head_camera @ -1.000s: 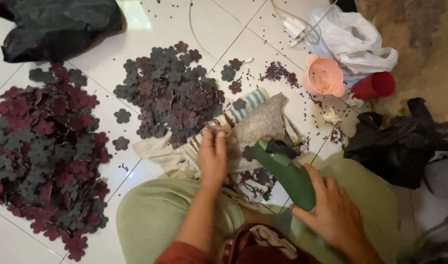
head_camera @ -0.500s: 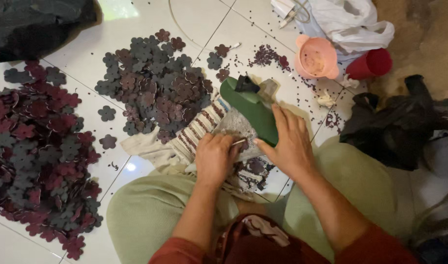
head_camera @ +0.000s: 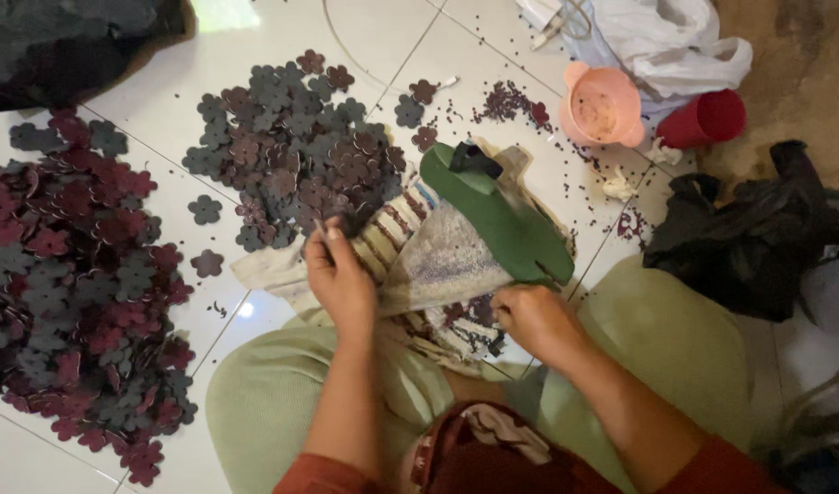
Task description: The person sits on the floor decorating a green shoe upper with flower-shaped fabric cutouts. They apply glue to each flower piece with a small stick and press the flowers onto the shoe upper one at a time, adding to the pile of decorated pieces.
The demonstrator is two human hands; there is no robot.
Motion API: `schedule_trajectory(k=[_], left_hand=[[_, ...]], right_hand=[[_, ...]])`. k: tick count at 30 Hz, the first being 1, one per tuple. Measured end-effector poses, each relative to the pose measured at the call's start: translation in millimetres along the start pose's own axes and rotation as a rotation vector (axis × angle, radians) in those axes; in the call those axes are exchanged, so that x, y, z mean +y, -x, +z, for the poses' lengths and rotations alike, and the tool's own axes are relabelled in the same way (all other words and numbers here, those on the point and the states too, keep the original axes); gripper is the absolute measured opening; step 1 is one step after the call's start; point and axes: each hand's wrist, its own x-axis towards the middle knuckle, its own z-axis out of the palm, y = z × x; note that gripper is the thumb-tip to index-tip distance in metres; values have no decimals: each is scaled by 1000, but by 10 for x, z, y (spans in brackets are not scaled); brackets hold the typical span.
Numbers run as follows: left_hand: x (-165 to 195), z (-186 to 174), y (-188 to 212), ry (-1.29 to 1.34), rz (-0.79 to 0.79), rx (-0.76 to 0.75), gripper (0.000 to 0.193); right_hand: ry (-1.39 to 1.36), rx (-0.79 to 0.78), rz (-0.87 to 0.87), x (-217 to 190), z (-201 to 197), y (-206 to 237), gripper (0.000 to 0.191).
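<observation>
The left hand [head_camera: 339, 279] is clenched on the upper edge of a striped cloth [head_camera: 438, 261] that lies on the tiled floor [head_camera: 255, 37] in front of the person's knees, its fingertips pinching the cloth just beside a heap of dark flower-shaped cutouts [head_camera: 291, 155]. The right hand [head_camera: 529, 320] is curled into a loose fist on the lower right part of the same cloth, over some small dark bits; whether it grips anything cannot be told. A green sandal [head_camera: 497, 215] with a black strap lies tilted on the cloth between the two hands, touching neither.

A second, larger spread of maroon and grey cutouts [head_camera: 72, 274] covers the floor to the left, well apart from the cloth. Beyond the sandal stand a pink plastic bowl [head_camera: 602, 105] and a red cup [head_camera: 708, 117] lying on its side, next to a white plastic bag [head_camera: 676, 46]. A black bag [head_camera: 749, 238] sits to the right, near the person's green-clad knee [head_camera: 676, 338]
</observation>
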Motion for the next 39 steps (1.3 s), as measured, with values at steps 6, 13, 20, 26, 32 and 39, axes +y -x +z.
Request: schedule_trajectory(k=[6,13,20,26,32,39], left_hand=[[-111,113,-4,67,-140,-84,28],[-53,252,-47,11,-105,-132,30],[-107,320,-111,-35,-221,-120,31],[-198,400,-65,119,-387,-110,28],[-250,420,-25,112,-362,-127,28],[-305,447,-71,251,-364,-137,27]], right_hand=[[-231,41,-312,-227,-67,-3,16],[-327,553,-31,-584,-1136,-828,19],[-181,339,-215,-912,-1264,-2319,24],[-46,275,-183,-970,-1186,-2599,39],[-125,289,-170,-876,-1139,-2687,23],[-543,343,-143,-504,-1230,-2181,20]])
